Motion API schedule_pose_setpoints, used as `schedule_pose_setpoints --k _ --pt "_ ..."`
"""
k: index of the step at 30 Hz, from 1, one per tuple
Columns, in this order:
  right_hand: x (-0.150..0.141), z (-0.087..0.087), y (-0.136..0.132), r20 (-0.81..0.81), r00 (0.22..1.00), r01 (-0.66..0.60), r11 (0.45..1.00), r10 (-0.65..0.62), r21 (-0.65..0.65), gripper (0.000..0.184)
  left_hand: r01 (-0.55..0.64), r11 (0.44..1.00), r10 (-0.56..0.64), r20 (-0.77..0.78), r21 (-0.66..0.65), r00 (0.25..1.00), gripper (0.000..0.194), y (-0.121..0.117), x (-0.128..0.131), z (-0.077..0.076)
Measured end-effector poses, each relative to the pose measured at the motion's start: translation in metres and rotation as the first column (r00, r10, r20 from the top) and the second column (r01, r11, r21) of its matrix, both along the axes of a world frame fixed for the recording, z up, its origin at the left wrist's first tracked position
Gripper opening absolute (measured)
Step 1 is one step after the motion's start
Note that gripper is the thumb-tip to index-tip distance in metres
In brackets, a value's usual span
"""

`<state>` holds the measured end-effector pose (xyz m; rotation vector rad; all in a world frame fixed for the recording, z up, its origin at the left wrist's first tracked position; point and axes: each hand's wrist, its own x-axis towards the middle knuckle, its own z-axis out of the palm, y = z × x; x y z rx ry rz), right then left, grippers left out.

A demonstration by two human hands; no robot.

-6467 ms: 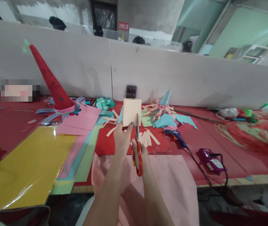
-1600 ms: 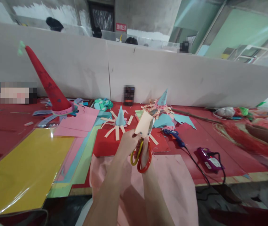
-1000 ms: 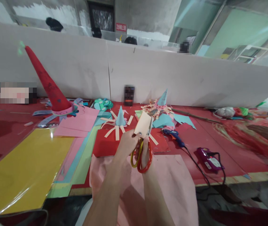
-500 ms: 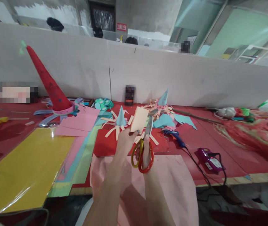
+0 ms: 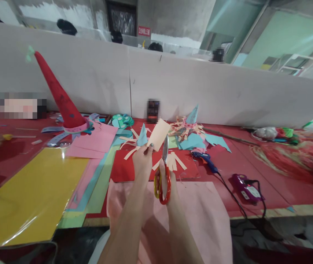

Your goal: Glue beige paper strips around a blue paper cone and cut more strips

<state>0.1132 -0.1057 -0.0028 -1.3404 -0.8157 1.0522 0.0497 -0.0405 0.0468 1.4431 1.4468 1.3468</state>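
My left hand (image 5: 142,160) pinches the lower left corner of a cream paper piece (image 5: 159,134), which is tilted up to the right. Scissors (image 5: 163,185) with one red and one yellow handle loop are in my right hand (image 5: 162,173), blades pointing up beside the paper's right edge. Whether the blades touch the paper I cannot tell. Below lie several cream paper strips (image 5: 175,162) on a red sheet (image 5: 123,167). Behind my left hand stands a small light-blue paper cone (image 5: 142,135) with cream strips spread round its base.
A tall red cone hat (image 5: 60,95) stands at left, near pink sheets (image 5: 93,141) and a yellow sheet (image 5: 32,194). To the right are a blue glue gun (image 5: 206,160), a purple corded box (image 5: 246,189) and red-and-cream fibres (image 5: 291,159). Another blue cone (image 5: 192,116) stands behind.
The cream paper has tilted further right, and my left hand has moved slightly left. The scissors have come down and left and turned, now with the handle loops seen more edge-on.
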Motion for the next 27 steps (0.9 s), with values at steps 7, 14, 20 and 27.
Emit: schedule_pose_setpoints --k 7,14,20,27 --pt "-0.006 0.002 0.001 -0.192 0.981 0.006 0.998 -0.017 -0.058 0.033 -0.032 0.999 0.029 0.279 0.005 0.960 0.021 0.001 -0.001 0.002" --pt "-0.008 0.011 -0.001 -0.097 0.995 -0.038 0.999 0.035 -0.022 0.038 -0.071 0.997 0.072 0.401 -0.018 0.913 0.023 0.002 0.000 0.003" --pt "-0.010 0.011 -0.001 0.212 0.968 -0.135 0.991 0.135 -0.013 0.035 -0.305 0.951 0.205 0.633 0.050 0.746 0.022 0.002 -0.003 0.007" --pt "-0.009 0.019 -0.003 0.279 0.925 -0.244 0.966 0.259 -0.089 0.029 -0.284 0.959 0.192 0.694 0.019 0.694 0.022 0.005 -0.006 0.006"
